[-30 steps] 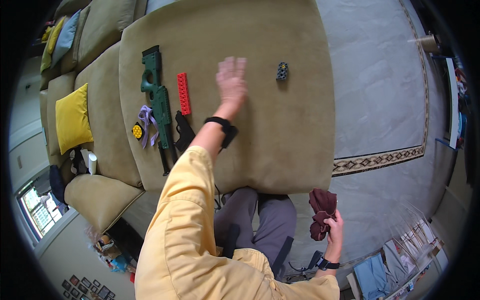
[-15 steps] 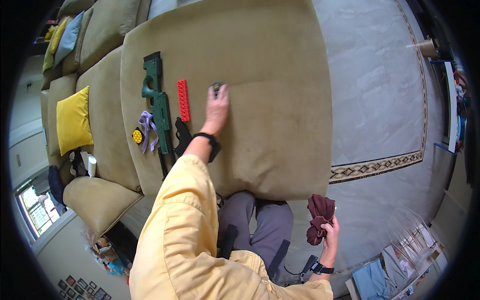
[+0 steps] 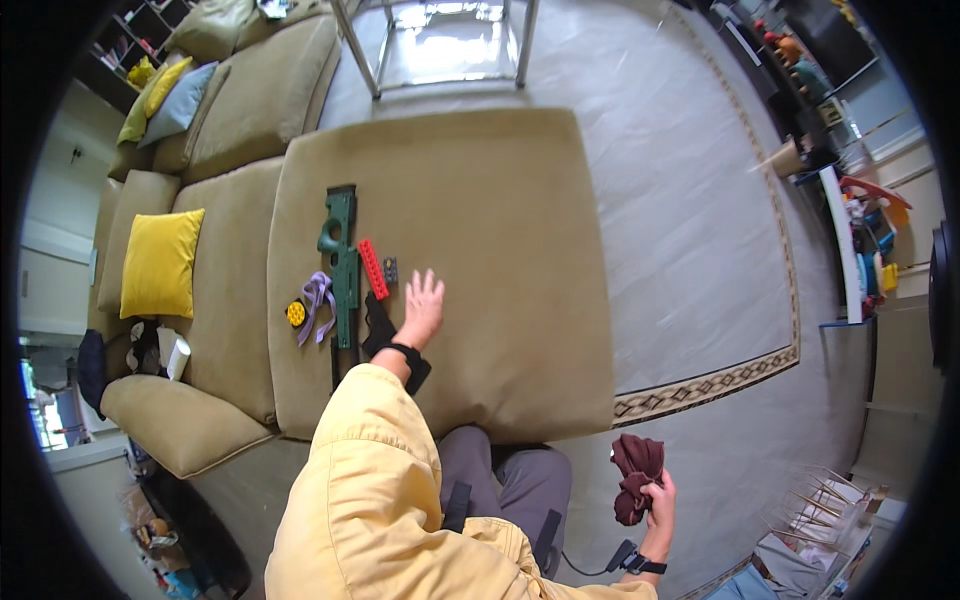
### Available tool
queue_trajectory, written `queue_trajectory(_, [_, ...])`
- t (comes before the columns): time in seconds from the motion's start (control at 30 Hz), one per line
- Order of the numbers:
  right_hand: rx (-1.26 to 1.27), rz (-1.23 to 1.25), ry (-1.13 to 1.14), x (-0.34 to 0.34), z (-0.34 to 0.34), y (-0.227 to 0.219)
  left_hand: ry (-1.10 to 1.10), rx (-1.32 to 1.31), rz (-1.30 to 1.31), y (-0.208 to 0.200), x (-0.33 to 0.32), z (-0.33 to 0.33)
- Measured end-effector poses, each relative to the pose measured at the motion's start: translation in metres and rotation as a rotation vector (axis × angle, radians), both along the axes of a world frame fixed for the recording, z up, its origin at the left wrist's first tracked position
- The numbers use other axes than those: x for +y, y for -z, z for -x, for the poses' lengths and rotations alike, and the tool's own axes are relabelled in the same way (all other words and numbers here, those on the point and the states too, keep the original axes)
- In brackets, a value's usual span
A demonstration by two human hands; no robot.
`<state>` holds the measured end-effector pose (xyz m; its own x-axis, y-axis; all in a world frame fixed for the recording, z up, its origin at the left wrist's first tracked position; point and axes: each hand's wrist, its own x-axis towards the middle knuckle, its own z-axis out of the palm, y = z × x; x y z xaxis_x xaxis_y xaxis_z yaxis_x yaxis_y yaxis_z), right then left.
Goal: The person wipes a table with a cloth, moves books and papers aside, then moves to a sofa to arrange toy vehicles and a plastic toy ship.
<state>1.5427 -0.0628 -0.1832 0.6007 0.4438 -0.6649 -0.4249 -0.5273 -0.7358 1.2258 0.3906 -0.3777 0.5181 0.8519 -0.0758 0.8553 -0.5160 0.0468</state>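
My left hand [image 3: 422, 308] is open over the tan sofa seat [image 3: 500, 220], fingers spread, with nothing in it. Just beyond its fingers to the left lies a small dark grey studded block [image 3: 390, 270]. Beside that block is a red studded strip [image 3: 372, 268], and a black toy pistol [image 3: 378, 325] lies partly behind my left wrist. Farther left are a green toy rifle [image 3: 344, 270], a crumpled lilac ribbon [image 3: 317, 300] and a yellow round studded piece [image 3: 296, 313]. Off the seat's right corner, my right hand [image 3: 658, 508] grips a bunched maroon cloth [image 3: 638, 470].
A yellow cushion [image 3: 163, 263] rests on the sofa to the left. Beyond the seat stands a metal-framed table [image 3: 450, 45]. Grey floor with a patterned border [image 3: 710, 385] runs along the right, with a shelf of toys [image 3: 870, 235] farther off.
My left hand has let go of the grey block, now beside the red strip, and drawn back with its fingers spreading. The red strip is tilted more. The view takes in more of the room ahead.
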Motion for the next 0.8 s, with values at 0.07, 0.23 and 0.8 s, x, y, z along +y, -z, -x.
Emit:
queue_trajectory(0.07, [-0.059, -0.043, 0.042, -0.021, -0.005, -0.041, 0.083, -0.061, 0.257, -0.017, -0.031, -0.021])
queue_trajectory(0.23, [-0.147, -0.093, 0.217, -0.094, -0.047, -0.094, 0.203, -0.188, 0.383, -0.087, -0.123, -0.068])
queue_trajectory(0.8, [0.017, -0.122, 0.133, -0.142, -0.363, -0.136, 0.37, -0.235, 0.859, -0.226, -0.268, -0.379])
